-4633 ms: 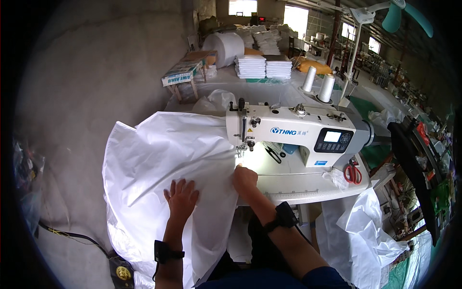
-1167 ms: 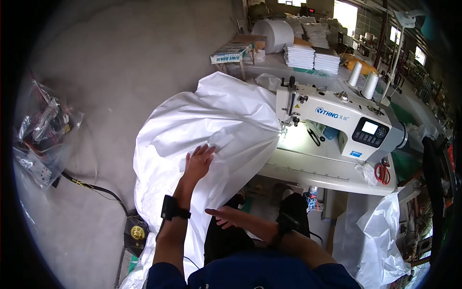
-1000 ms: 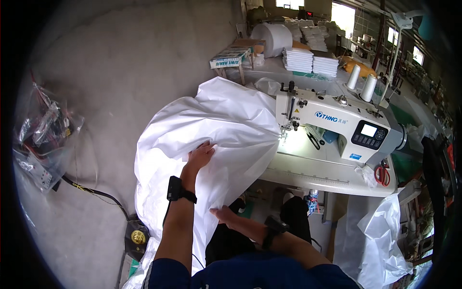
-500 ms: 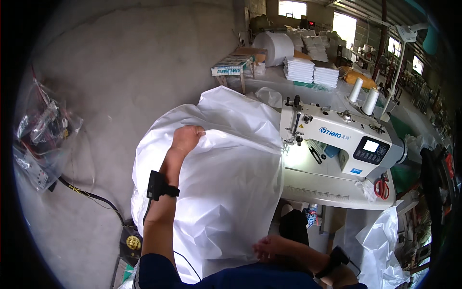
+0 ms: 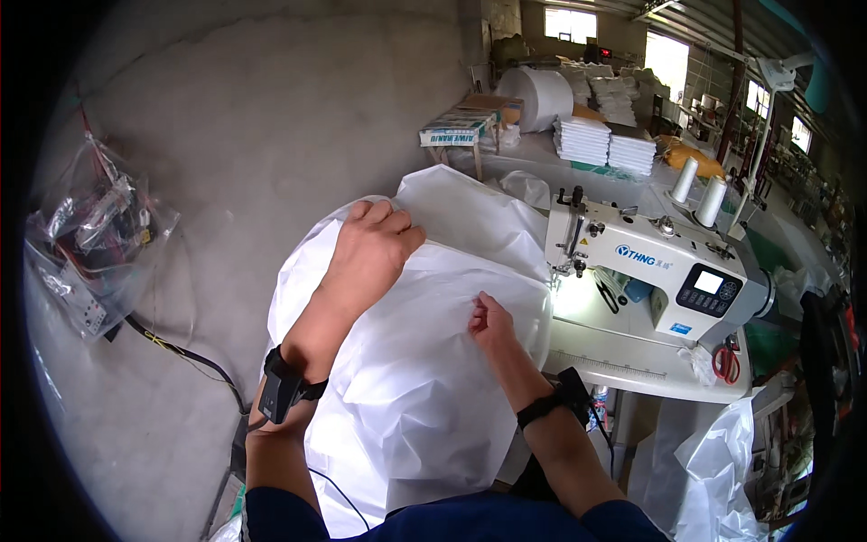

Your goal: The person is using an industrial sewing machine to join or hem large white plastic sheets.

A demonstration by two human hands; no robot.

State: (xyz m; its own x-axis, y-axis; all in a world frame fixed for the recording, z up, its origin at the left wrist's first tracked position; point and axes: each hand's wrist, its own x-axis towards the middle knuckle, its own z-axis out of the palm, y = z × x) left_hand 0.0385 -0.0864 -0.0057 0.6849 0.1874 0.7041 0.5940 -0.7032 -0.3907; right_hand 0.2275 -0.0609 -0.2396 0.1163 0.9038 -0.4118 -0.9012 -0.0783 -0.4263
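Note:
A large sheet of thin white plastic-like cloth (image 5: 406,361) drapes in front of me, its right side reaching under the head of a white sewing machine (image 5: 646,257). At the sheet's upper folded edge, my left hand (image 5: 375,248) is closed on the material, knuckles up. Over the middle of the sheet hovers my right hand (image 5: 490,321), fingers loosely bent and slightly apart, with nothing visible in them. The machine's lamp lights the area by the needle, where the sheet's corner lies. Each wrist wears a black strapped device.
Black scissors (image 5: 610,294) and red-handled scissors (image 5: 725,363) lie on the machine's table. Two white thread cones (image 5: 711,200) stand behind it. Farther back are stacked white sheets (image 5: 582,140) and a large white roll (image 5: 537,98). Clear bags with wiring (image 5: 99,235) lie at left.
My right hand has risen from near my body to above the middle of the sheet. My left hand still grips the edge, now nearer to my view. The view has shifted slightly left.

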